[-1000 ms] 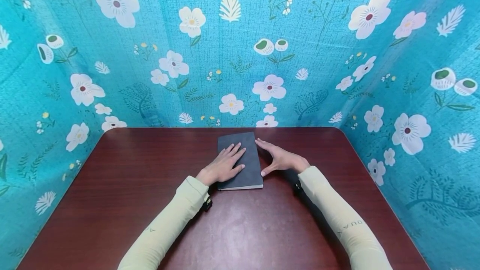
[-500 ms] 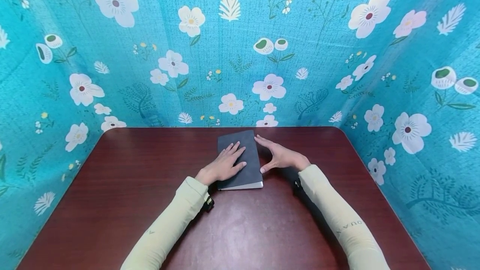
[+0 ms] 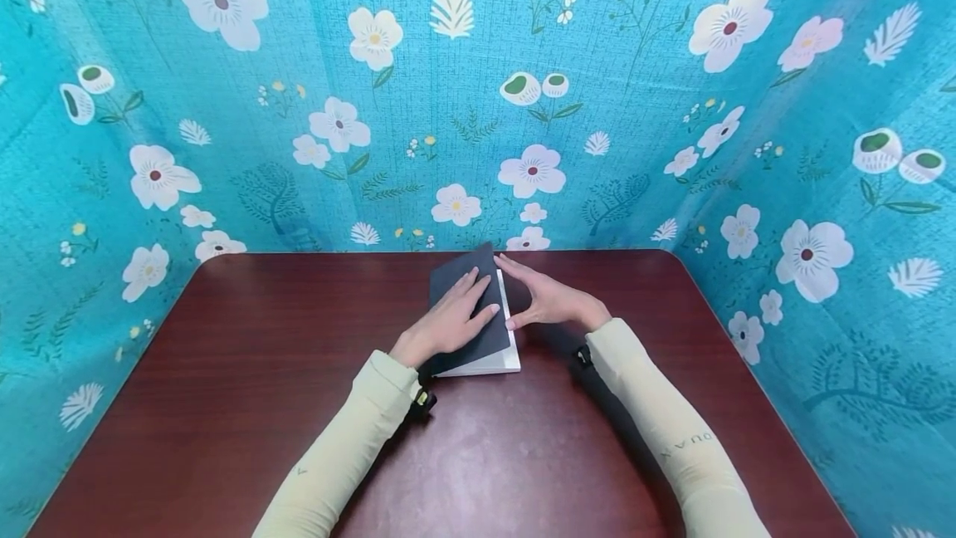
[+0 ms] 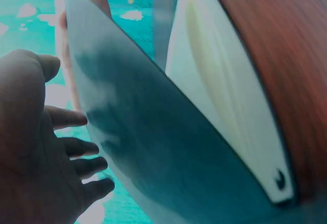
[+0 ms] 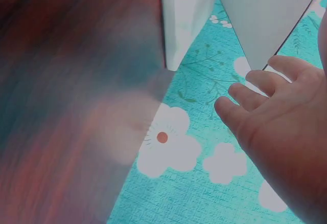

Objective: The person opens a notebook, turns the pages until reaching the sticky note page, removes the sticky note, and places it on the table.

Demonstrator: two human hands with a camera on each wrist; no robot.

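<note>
A notebook with a dark grey cover (image 3: 451,268) lies near the table's far edge, its white pages (image 3: 481,365) showing below and right of the cover. That cover is tilted up along its right side, and in the left wrist view it stands well away from the pages (image 4: 219,81). My left hand (image 3: 451,322) lies over the cover with fingers extended. Beside the notebook's right edge, my right hand (image 3: 556,299) has thumb and fingers spread, fingertips right at the cover's edge. In the right wrist view, its fingers (image 5: 253,100) are straight near the raised cover's corner (image 5: 271,19).
The dark red wooden table (image 3: 246,355) extends around the notebook on all sides. A blue floral curtain (image 3: 478,131) hangs behind the far edge and along both sides. Black straps with small devices (image 3: 424,401) sit at the wrists, under pale sleeves (image 3: 358,422).
The notebook's cover has risen on its right side and shifted left, baring a strip of white pages. Both hands have moved slightly with it, the right one a little leftward and up.
</note>
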